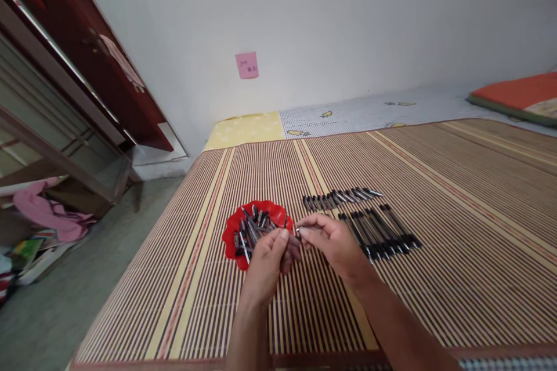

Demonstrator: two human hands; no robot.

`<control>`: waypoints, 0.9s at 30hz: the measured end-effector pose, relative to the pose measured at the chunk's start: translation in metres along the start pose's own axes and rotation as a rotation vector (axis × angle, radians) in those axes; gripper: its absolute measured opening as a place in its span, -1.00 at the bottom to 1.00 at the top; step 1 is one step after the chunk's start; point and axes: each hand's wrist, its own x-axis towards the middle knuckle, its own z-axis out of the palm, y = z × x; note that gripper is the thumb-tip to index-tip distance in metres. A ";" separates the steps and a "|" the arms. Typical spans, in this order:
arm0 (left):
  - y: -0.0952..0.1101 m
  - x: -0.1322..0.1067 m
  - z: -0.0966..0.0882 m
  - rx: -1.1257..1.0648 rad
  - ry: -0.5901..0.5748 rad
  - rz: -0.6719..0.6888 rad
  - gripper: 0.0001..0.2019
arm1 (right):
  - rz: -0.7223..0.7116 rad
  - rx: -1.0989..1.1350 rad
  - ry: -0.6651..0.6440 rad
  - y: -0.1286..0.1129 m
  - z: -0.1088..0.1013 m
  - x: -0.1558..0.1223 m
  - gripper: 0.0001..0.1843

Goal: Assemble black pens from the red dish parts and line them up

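Note:
My left hand (275,250) is closed, with a slim dark pen part (285,222) sticking up between thumb and fingers. Close beside it, my right hand (327,239) pinches a small dark and silver pen part (297,232), most of it hidden by the fingers. Just behind and left of my hands, a red scalloped bowl (228,242) holds many loose pen pieces (253,226). To the right lies a row of assembled-looking black pens (378,232), side by side. Behind those, a row of short dark caps or pen pieces (339,199) is lined up.
A striped bamboo mat (209,301) covers the bed under everything. Patterned sheet (339,119) shows along the wall, with an orange folded cloth (517,93) at far right. A pink note (247,65) is on the wall. The bed's left edge drops to the floor (130,226).

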 end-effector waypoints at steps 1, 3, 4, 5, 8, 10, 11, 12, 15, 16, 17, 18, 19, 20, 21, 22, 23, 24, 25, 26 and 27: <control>0.000 -0.001 0.000 0.031 -0.021 0.007 -0.61 | 0.014 0.057 0.036 0.000 -0.003 0.002 -0.82; 0.000 -0.002 0.001 0.081 -0.052 0.016 -0.59 | 0.041 0.197 0.095 -0.001 -0.008 0.005 -0.77; 0.001 -0.003 0.002 0.105 -0.070 0.018 -0.60 | 0.048 0.261 0.109 -0.002 -0.010 0.006 -0.76; 0.001 -0.003 0.002 0.130 -0.087 0.019 -0.60 | 0.053 0.306 0.112 -0.003 -0.012 0.006 -0.75; 0.001 -0.003 0.004 0.196 -0.118 0.005 -0.60 | 0.064 0.320 0.074 -0.003 -0.014 0.006 -0.75; 0.002 -0.004 0.006 0.217 -0.119 -0.006 -0.61 | 0.060 0.269 0.036 -0.002 -0.015 0.006 -0.77; 0.003 -0.004 0.007 0.221 -0.120 -0.009 -0.61 | 0.054 0.241 0.018 -0.002 -0.016 0.006 -0.79; 0.003 -0.004 0.007 0.220 -0.122 -0.012 -0.62 | 0.047 0.212 0.003 -0.002 -0.016 0.005 -0.81; 0.006 -0.005 0.008 0.232 -0.123 -0.030 -0.64 | 0.038 0.138 -0.021 -0.007 -0.016 0.003 -0.86; 0.007 -0.005 0.008 0.251 -0.121 -0.029 -0.65 | 0.040 0.115 -0.026 -0.010 -0.016 0.003 -0.87; 0.008 -0.005 0.007 0.279 -0.118 -0.017 -0.67 | 0.042 0.090 -0.033 -0.012 -0.017 0.002 -0.88; 0.008 -0.006 0.006 0.314 -0.111 0.006 -0.69 | 0.043 0.063 -0.039 -0.015 -0.017 0.001 -0.88; 0.009 -0.006 0.006 0.353 -0.102 0.037 -0.71 | 0.043 0.036 -0.043 -0.018 -0.017 0.001 -0.88; 0.009 -0.006 0.005 0.390 -0.091 0.071 -0.72 | 0.041 0.014 -0.044 -0.019 -0.018 0.000 -0.88; 0.008 -0.006 0.005 0.421 -0.079 0.099 -0.72 | 0.041 -0.005 -0.042 -0.021 -0.019 0.000 -0.88; 0.008 -0.006 0.004 0.442 -0.065 0.118 -0.73 | 0.040 -0.019 -0.037 -0.021 -0.019 0.000 -0.87; 0.008 -0.006 0.005 0.458 -0.053 0.128 -0.73 | 0.037 -0.031 -0.037 -0.021 -0.020 0.000 -0.87; 0.008 -0.007 0.005 0.472 -0.045 0.133 -0.73 | 0.030 -0.041 -0.042 -0.021 -0.020 0.000 -0.86; 0.008 -0.007 0.005 0.482 -0.041 0.134 -0.72 | 0.022 -0.050 -0.053 -0.021 -0.021 0.000 -0.86; 0.008 -0.007 0.006 0.488 -0.042 0.130 -0.70 | 0.013 -0.056 -0.068 -0.021 -0.021 0.000 -0.86; 0.008 -0.008 0.006 0.484 -0.048 0.119 -0.67 | 0.007 -0.057 -0.083 -0.022 -0.021 0.000 -0.85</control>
